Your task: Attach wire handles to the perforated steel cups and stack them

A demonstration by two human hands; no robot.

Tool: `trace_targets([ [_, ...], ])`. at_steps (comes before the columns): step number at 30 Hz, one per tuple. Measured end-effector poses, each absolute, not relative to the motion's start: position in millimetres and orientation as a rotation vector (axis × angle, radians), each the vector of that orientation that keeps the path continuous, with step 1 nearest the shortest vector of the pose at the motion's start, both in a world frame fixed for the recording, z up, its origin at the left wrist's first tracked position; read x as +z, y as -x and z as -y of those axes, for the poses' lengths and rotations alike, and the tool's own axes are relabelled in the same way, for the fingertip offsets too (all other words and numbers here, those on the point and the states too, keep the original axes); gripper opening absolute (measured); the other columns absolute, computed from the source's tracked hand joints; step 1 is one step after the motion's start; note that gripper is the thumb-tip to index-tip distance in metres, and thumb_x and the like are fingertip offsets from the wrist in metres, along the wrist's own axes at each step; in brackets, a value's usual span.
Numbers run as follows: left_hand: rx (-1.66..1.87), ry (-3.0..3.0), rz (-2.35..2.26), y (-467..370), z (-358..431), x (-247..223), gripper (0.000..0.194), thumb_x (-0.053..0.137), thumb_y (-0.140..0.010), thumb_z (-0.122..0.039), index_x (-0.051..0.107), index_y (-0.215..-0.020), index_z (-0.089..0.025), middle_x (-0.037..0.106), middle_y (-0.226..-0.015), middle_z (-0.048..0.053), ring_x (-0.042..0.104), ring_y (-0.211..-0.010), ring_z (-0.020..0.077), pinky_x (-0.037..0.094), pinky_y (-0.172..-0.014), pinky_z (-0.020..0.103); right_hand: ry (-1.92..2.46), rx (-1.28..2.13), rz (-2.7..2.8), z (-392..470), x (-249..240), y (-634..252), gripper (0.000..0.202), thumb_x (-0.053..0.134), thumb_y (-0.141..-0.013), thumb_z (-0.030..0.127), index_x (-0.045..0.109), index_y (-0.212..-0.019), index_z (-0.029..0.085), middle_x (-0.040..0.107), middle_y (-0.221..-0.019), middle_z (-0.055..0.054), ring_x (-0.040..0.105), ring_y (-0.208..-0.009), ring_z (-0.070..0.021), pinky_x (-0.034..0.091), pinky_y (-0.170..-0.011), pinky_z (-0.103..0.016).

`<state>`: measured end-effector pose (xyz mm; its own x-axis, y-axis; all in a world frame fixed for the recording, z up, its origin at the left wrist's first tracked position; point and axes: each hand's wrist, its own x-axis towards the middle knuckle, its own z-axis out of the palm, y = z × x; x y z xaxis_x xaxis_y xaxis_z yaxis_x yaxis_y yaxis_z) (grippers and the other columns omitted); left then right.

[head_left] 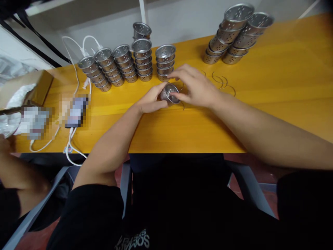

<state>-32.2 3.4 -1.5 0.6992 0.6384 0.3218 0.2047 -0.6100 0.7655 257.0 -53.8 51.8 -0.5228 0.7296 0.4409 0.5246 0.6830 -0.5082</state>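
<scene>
My left hand [153,99] is wrapped around a small perforated metal strainer cup [169,95], tilted so that its opening faces up and toward my right. My right hand [194,86] reaches over from the other side, its thumb inside the cup's mouth. The right index finger stretches apart from the thumb, above the rim and close to a stack of the same cups [165,60]. A thin curved wire [183,105] shows beside the cup, below my right hand. More thin curved wires [223,83] lie on the table beyond my right forearm.
Several stacks of perforated cups [121,62] stand along the table's [182,135] back, with two taller leaning stacks [236,38] at the right. A phone [76,111] with white cables lies left. Further left are a cardboard box [43,85] and another person's arm [23,177].
</scene>
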Motion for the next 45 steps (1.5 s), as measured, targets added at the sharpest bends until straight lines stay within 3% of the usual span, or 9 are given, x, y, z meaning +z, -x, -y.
trace_targets([
  [3, 0.728, -2.211, -0.618, 28, -2, -3, 0.082, 0.105, -0.092, -0.055, 0.073, -0.164, -0.030, 0.084, -0.162, 0.010, 0.081, -0.162, 0.0490, 0.068, -0.145, 0.066, 0.966, 0.414, 2.277, 56, 54, -253, 0.068, 0.082, -0.117, 0.081, 0.082, -0.175, 0.047, 0.080, -0.174, -0.011, 0.067, -0.169, -0.0601, 0.053, -0.149, -0.089],
  [6, 0.746, -2.257, -0.624, 21, 2, -2, 0.094, 0.102, -0.099, -0.070, 0.065, -0.175, -0.030, 0.076, -0.178, 0.012, 0.070, -0.178, 0.0480, 0.059, -0.155, 0.062, 0.979, 0.419, 2.262, 59, 55, -250, 0.060, 0.076, -0.121, 0.080, 0.083, -0.173, 0.050, 0.083, -0.167, -0.010, 0.071, -0.166, -0.0570, 0.057, -0.147, -0.086],
  [9, 0.807, -2.244, -0.636, 18, 4, -2, 0.099, 0.096, -0.101, -0.095, 0.066, -0.168, -0.028, 0.079, -0.168, 0.014, 0.077, -0.169, 0.0462, 0.062, -0.150, 0.062, 0.990, 0.401, 2.244, 59, 53, -251, 0.059, 0.073, -0.122, 0.078, 0.084, -0.172, 0.048, 0.083, -0.166, -0.012, 0.074, -0.162, -0.0557, 0.061, -0.144, -0.083],
  [13, 0.842, -2.080, -0.633, 21, -6, -7, 0.107, 0.093, -0.089, -0.116, 0.070, -0.148, -0.029, 0.084, -0.151, 0.013, 0.087, -0.149, 0.0426, 0.070, -0.136, 0.063, 0.995, 0.304, 2.186, 52, 44, -254, 0.054, 0.077, -0.123, 0.072, 0.084, -0.167, 0.042, 0.082, -0.164, -0.014, 0.077, -0.155, -0.0543, 0.065, -0.140, -0.079],
  [20, 0.982, -1.951, -0.649, 28, -33, -28, 0.118, 0.101, -0.086, -0.112, 0.064, -0.159, -0.028, 0.081, -0.152, 0.013, 0.088, -0.146, 0.0418, 0.069, -0.135, 0.066, 0.856, 0.252, 2.122, 42, 32, -257, 0.034, 0.084, -0.123, 0.068, 0.086, -0.138, 0.037, 0.083, -0.142, -0.014, 0.083, -0.133, -0.0477, 0.074, -0.123, -0.072],
  [24, 1.018, -1.959, -0.634, 32, -37, -32, 0.123, 0.106, -0.083, -0.109, 0.062, -0.169, -0.033, 0.079, -0.158, 0.012, 0.089, -0.146, 0.0416, 0.072, -0.130, 0.064, 0.776, 0.322, 2.168, 40, 30, -260, 0.045, 0.086, -0.121, 0.079, 0.083, -0.129, 0.034, 0.083, -0.141, -0.015, 0.083, -0.129, -0.0453, 0.074, -0.122, -0.074],
  [32, 0.946, -1.958, -0.646, 36, -32, -23, 0.127, 0.108, -0.080, -0.108, 0.062, -0.175, -0.037, 0.073, -0.173, 0.013, 0.086, -0.154, 0.0444, 0.070, -0.131, 0.063, 0.830, 0.504, 2.115, 37, 29, -261, 0.052, 0.098, -0.112, 0.086, 0.090, -0.125, 0.037, 0.086, -0.152, -0.016, 0.076, -0.156, -0.0566, 0.063, -0.138, -0.086],
  [45, 0.906, -1.982, -0.659, 38, -27, -16, 0.130, 0.111, -0.072, -0.108, 0.068, -0.167, -0.032, 0.081, -0.161, 0.013, 0.088, -0.150, 0.0445, 0.073, -0.128, 0.065, 0.807, 0.690, 2.073, 36, 37, -264, 0.069, 0.099, -0.098, 0.106, 0.091, -0.099, 0.038, 0.090, -0.139, -0.014, 0.083, -0.140, -0.0534, 0.066, -0.133, -0.084],
])
